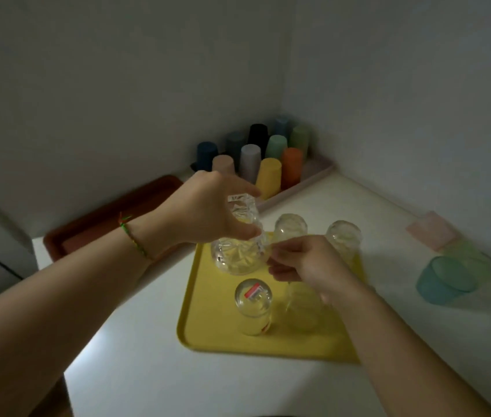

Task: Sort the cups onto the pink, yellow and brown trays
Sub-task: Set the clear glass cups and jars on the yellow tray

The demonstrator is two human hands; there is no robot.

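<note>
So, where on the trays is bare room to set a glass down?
The brown tray is bare where it shows. The yellow tray has a free strip along its left edge, beside the labelled glass, and the pink tray has a bare right end beside the orange cup. Crowded: the yellow tray's far half, where the left hand holds a cut glass.

Dim, grey-green light throughout, and the walls darken toward the upper corners. The brightest patch lies on the white counter (136, 371) at lower left. The clear cut-glass cup (238, 254) shows small white glints. Focus is soft. The coloured plastic cups (268, 164) at the back and the translucent blue cup (446, 281) are blurred. The counter's edges bow.
</note>
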